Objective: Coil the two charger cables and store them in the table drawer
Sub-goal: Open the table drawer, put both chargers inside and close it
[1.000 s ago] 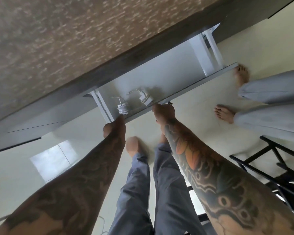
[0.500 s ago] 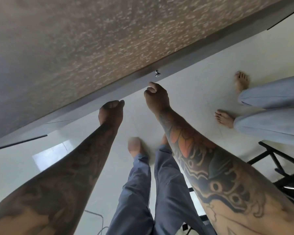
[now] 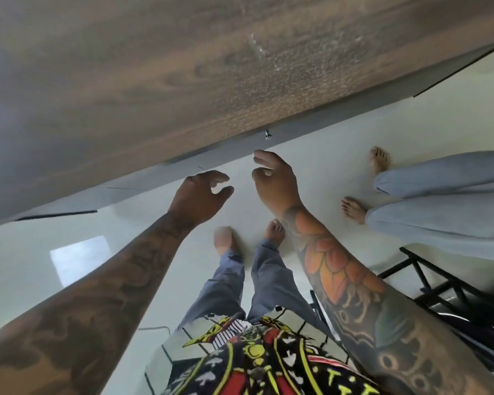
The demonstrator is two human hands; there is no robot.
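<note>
The drawer (image 3: pixel 240 151) sits flush in the grey front edge of the table (image 3: pixel 183 67), with its small metal knob (image 3: pixel 268 135) sticking out just far of your right hand. No cables show anywhere in view, so you cannot tell from here where they lie.

Your right hand (image 3: pixel 274 183) hovers just near of the drawer front, its grip loosely spread, fingers curled and apart, touching nothing. Your left hand (image 3: pixel 200 196) hangs beside it to the left, also with a slack, spread grip, thumb and fingers parted around empty air, clear of the table edge. Both tattooed forearms reach up from the near corners of the view.

Beyond the hands lies the pale, glossy floor (image 3: pixel 54 258), where your bare feet and blue-grey trouser legs (image 3: pixel 254 280) stand beneath the table edge. To the right, another person's bare feet (image 3: pixel 354 208) and light trousers show, and a black metal frame (image 3: pixel 445 292) stands at the near right.
</note>
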